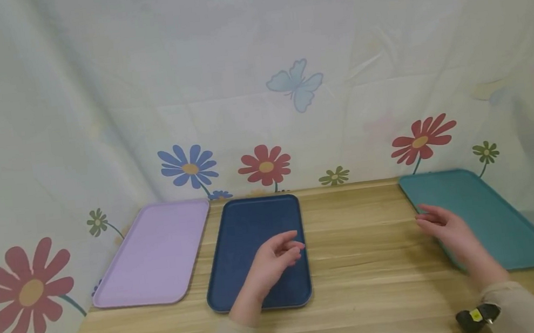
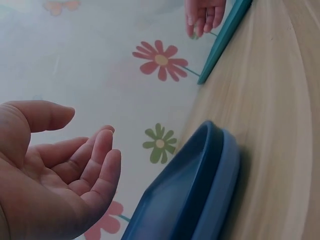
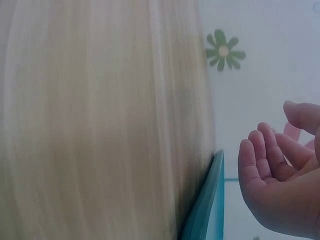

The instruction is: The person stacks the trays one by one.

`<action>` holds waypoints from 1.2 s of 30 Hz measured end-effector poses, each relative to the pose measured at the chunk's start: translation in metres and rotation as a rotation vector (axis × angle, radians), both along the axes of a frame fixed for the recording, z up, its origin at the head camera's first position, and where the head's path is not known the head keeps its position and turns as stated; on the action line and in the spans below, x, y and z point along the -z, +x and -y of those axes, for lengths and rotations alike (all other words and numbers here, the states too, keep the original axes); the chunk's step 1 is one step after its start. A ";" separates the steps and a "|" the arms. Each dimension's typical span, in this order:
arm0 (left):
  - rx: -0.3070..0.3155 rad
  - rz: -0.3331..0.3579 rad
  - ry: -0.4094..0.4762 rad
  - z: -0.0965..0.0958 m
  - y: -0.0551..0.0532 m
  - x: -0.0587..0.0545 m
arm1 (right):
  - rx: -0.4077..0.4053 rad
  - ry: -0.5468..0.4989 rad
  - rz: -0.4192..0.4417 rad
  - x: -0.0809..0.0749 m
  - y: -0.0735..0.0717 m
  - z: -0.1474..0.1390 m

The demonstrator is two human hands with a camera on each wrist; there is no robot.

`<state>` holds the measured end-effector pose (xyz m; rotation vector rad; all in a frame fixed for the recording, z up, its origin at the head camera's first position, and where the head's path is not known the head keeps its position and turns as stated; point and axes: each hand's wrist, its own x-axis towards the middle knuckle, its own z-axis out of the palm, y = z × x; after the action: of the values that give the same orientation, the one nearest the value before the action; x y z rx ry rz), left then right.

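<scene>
My left hand [image 1: 274, 260] hovers above the right side of a dark blue tray [image 1: 249, 228], its fingers loosely bent with nothing between them. In the left wrist view, the same hand [image 2: 65, 165] is apart from the blue tray's rim [image 2: 210, 155]. My right hand [image 1: 450, 231] is over the left edge of a teal tray [image 1: 492, 219], palm turned inward and holding nothing. The right wrist view shows a gap between that hand [image 3: 280, 175] and the teal tray's rim [image 3: 205, 200]. Both hands have relaxed, slightly curved fingers.
A lilac tray [image 1: 159, 254] lies at the left of the wooden table [image 1: 359, 254]. Bare wood separates the blue and teal trays. Behind the table hangs a pale curtain [image 1: 219, 84] with flowers and a butterfly. Each wrist wears a small black device [image 1: 478, 318].
</scene>
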<state>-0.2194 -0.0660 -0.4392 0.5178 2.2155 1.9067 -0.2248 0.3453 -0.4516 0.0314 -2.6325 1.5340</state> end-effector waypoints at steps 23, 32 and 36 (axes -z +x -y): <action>0.055 -0.024 -0.095 -0.051 0.012 0.008 | -0.158 0.194 0.138 0.010 -0.009 -0.052; 0.066 -0.042 -0.120 -0.070 0.013 0.014 | -0.206 0.219 0.125 0.017 -0.014 -0.063; 0.075 -0.038 -0.129 -0.077 0.013 0.017 | -0.200 0.268 0.141 0.012 -0.011 -0.055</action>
<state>-0.2068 0.0109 -0.4566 0.6118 2.2890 1.7183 -0.2359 0.4007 -0.4640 0.2194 -3.0112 1.2628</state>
